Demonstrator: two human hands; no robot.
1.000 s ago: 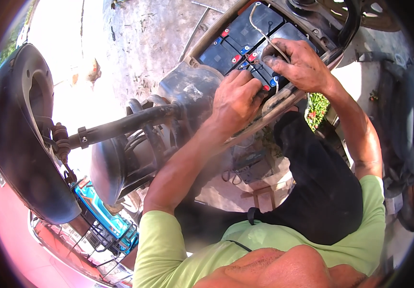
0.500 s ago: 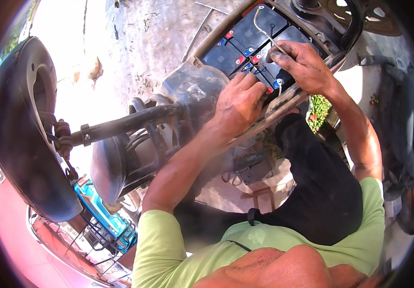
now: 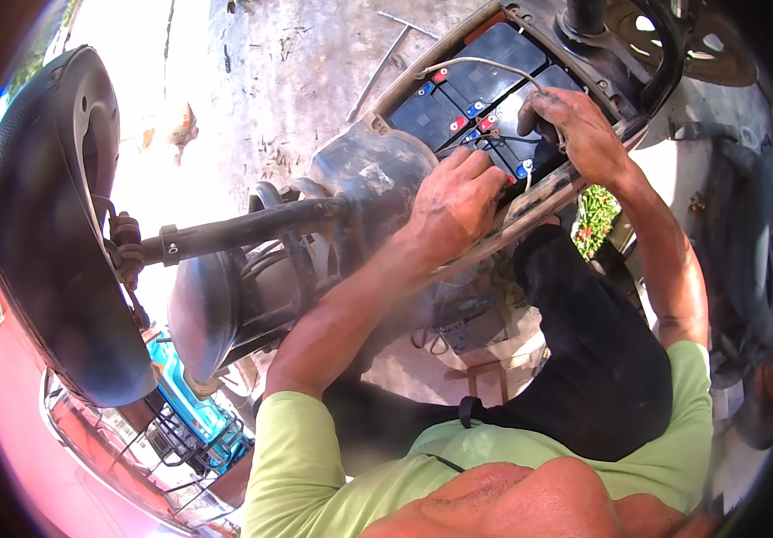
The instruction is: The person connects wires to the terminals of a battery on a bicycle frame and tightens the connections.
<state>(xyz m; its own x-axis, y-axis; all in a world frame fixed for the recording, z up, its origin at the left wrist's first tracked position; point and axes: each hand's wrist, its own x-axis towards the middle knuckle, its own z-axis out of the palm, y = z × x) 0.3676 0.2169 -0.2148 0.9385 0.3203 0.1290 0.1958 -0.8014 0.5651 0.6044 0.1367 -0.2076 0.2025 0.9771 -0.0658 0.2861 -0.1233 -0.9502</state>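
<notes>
Sunlit ground (image 3: 270, 85) spreads at eleven o'clock. Right hand (image 3: 581, 131) grips a wire (image 3: 494, 63), now swung toward nine, its tip brought near a red terminal (image 3: 440, 75). Left hand (image 3: 458, 202) curls, its hold hidden.

The right hand (image 3: 579, 134) pinches a pale wire (image 3: 494, 61) that arches over black batteries (image 3: 472, 76) set in a long open box (image 3: 543, 203). Red and blue caps (image 3: 487, 122) dot the battery tops. The left hand (image 3: 458, 199) curls at the near edge of the box; its fingertips are hard to make out. A black seat (image 3: 41, 242) stands to the left, and a T-shaped metal bar (image 3: 387, 61) lies on the ground beyond the box.
</notes>
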